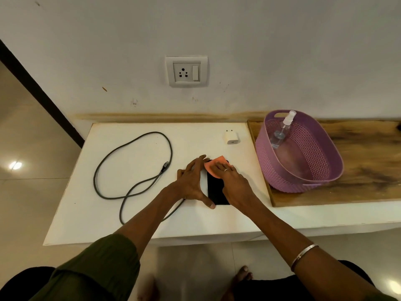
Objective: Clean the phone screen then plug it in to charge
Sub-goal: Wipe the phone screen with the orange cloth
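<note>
Phone: the black phone [217, 187] lay flat at centre frame on the white worktop [134, 213].
Left hand: the left hand [192, 183] braced the phone's left edge, fingers straight.
Right hand: the right hand [233, 181] pressed an orange cloth [213, 166] flat onto the upper screen.
Charging gear: the grey cable [134, 170] lay left; the white adapter [231, 137] above, unplugged.
Risk: a hard wipe could probably skid the phone if the bracing slackened.

Cable [130, 170] loops left; basket [303, 170] blocks right; adapter [231, 137] behind.
</note>
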Demonstrator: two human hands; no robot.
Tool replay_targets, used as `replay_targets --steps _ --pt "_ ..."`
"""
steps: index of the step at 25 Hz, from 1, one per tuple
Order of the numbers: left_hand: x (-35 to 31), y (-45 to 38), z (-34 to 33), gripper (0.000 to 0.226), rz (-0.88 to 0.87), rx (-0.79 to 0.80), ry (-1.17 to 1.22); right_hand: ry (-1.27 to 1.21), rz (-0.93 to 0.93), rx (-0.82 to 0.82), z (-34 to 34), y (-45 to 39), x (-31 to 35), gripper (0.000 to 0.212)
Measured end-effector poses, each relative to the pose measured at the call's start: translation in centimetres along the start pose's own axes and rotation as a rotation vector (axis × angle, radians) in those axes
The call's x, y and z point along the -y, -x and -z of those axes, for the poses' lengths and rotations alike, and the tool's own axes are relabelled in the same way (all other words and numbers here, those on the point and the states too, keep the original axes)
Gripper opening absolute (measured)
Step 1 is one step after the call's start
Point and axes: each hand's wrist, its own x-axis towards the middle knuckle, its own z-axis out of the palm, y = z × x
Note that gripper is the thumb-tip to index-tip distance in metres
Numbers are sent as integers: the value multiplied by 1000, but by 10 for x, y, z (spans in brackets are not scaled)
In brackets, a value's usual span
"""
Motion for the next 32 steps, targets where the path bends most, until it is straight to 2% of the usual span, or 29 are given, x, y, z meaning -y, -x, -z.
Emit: replay_targets --steps 3,5,8,12,14,17,21,25,30,32 --pt "0 1 0 153 -10 0 -35 78 -144 -78 12 5 -11 63" --pt "-1 1 0 153 -3 2 -41 118 -69 -77 11 18 -8 67" --pt "-2 0 0 154 15 5 -25 73 192 -123 -4 35 1 75" --pt "-3 0 0 153 26 0 -18 318 202 131 -28 39 7 69" --pt "-4 1 0 151 17 -10 -16 271 223 63 -28 45 -1 72" --pt "-4 1 0 150 13 -12 -17 243 134 -1 -19 54 -18 78" --pt "-5 2 1 150 10 -12 -42 200 18 -41 -11 64 -21 77" --pt "-6 3 2 150 11 -21 -36 219 27 -2 -15 76 -16 78" --pt "-6 5 1 150 6 -28 -30 293 -8 158 -25 104 -24 83" --pt "-6 5 2 150 9 -25 -32 267 -56 144 -26 107 -24 85"
